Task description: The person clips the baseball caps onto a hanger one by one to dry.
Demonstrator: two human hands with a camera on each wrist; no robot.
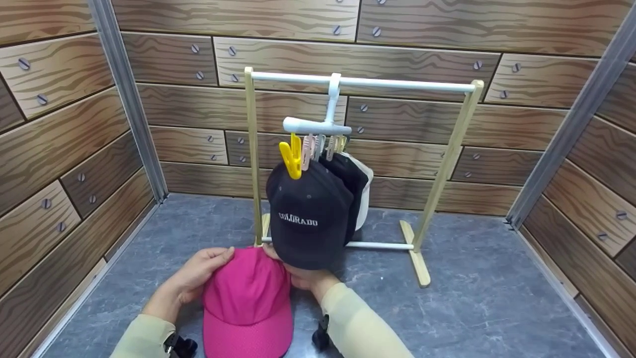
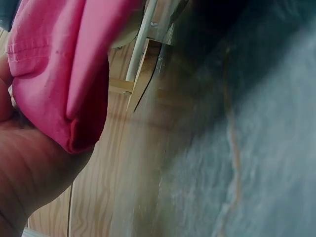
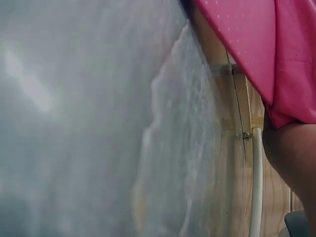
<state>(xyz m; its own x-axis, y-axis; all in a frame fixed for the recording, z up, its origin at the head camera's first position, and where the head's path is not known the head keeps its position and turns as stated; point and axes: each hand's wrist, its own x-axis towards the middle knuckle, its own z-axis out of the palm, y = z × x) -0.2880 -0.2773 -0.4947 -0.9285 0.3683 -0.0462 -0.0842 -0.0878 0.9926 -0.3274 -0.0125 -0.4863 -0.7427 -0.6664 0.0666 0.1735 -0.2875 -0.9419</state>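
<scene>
A bright pink baseball cap (image 1: 244,293) hangs between two hands in front of the rack, brim toward the person. My left hand (image 1: 198,272) pinches its upper left edge, thumb on the front and fingers behind the fabric. On the cap's other side, my right hand (image 1: 309,279) grips the upper right edge, partly hidden behind a dark navy cap (image 1: 312,199) lettered COLORADO. The navy cap is clipped by a yellow clothespin (image 1: 292,158) under a white hanger (image 1: 318,125). In both wrist views the pink fabric (image 2: 49,74) bunches against the palm side.
The hanger hooks over the white top bar (image 1: 397,84) of a wooden-legged rack (image 1: 449,159). Behind the navy cap hang a black cap (image 1: 350,184) and a white one (image 1: 365,199), with several pale clothespins above. Wood-patterned walls (image 1: 298,20) enclose the grey marbled tabletop (image 1: 477,288).
</scene>
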